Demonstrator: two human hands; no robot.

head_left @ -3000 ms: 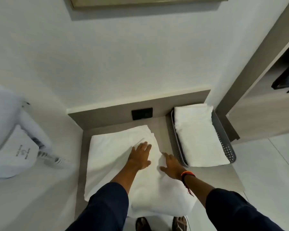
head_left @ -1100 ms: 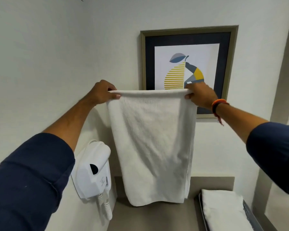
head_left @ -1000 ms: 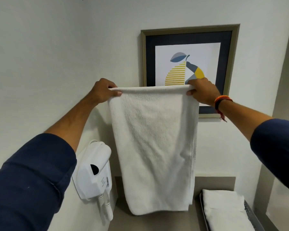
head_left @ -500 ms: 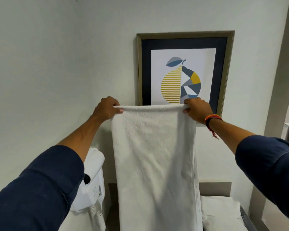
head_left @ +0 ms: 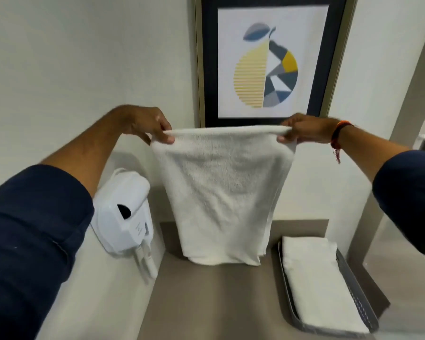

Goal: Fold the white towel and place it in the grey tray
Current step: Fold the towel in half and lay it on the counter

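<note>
A white towel (head_left: 221, 192) hangs doubled over in front of me, its lower edge touching or just above the brown counter (head_left: 206, 303). My left hand (head_left: 147, 125) pinches its top left corner. My right hand (head_left: 307, 128), with an orange band at the wrist, pinches the top right corner. The grey tray (head_left: 351, 288) sits on the counter at the right, below my right arm. Another folded white towel (head_left: 317, 280) lies inside it.
A white wall-mounted hair dryer (head_left: 123, 212) hangs on the left wall beside the counter. A framed pear picture (head_left: 268, 62) hangs on the back wall behind the towel. A grey panel stands to the right of the tray.
Both hands have come down with the towel, so its bottom edge now meets the counter. My view has tilted down, showing more of the counter and tray.
</note>
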